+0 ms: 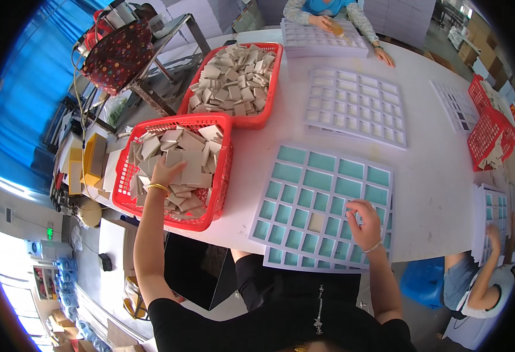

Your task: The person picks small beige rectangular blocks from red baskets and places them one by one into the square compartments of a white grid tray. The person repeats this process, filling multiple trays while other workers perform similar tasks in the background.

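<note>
My left hand (167,172) is in the near red basket (224,170), among loose grey-beige square pieces that look like thick card. Its thumb and fingers close around one square piece (174,157); other pieces partly hide the fingertips. My right hand (365,225) hovers over a white grid frame (259,226) with teal-bottomed cells. The fingers are curled, with a gap between thumb and forefinger and nothing visible between them. One cell near the frame's middle holds a beige square (316,222). A second frame lies underneath, offset toward me.
Behind the near basket stands another red basket (277,88) full of pieces. White grid frames (357,105) lie farther back on the white table (421,188). Across it, a person's hand (321,23) holds a brush-like tool. More red baskets (492,138) and another worker are at right.
</note>
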A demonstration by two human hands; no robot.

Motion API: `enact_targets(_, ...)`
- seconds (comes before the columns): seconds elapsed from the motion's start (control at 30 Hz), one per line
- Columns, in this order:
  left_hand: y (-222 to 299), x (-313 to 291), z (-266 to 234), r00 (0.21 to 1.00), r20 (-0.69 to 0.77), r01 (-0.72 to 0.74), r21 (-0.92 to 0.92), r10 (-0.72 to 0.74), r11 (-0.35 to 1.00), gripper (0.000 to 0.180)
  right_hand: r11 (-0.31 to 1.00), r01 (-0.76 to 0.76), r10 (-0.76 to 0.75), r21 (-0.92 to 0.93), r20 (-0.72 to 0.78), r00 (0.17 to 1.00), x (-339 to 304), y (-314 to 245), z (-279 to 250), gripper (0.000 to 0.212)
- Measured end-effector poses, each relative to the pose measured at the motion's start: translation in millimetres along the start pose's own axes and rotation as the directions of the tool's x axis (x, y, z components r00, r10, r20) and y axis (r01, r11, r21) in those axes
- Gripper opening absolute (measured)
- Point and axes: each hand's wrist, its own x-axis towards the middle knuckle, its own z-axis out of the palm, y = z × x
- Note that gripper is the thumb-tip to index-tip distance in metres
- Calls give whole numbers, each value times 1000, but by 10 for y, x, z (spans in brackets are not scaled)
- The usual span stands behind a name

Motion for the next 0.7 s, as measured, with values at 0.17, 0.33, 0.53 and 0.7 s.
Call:
enact_targets(0.17, 95, -177, 61, 913, -193, -187, 588, 361, 787, 56, 999, -47, 46, 19, 41, 998, -70, 9, 31, 19)
enact_targets(0.33, 629, -526, 503, 884, -192, -402, 153, 426, 903, 47, 991, -69, 69, 116, -3, 998, -28, -42, 177, 35)
enact_targets(0.53, 1105, -1378, 1759, 738, 360, -586, -77, 571, 806, 42, 898, -147, 108, 415, 114, 988, 285, -501, 370, 46)
enact_targets(0.7, 998, -1615, 2522, 679, 591, -237, -387, 436, 891, 29, 936, -175, 170, 306, 44, 984, 211, -237, 301, 34)
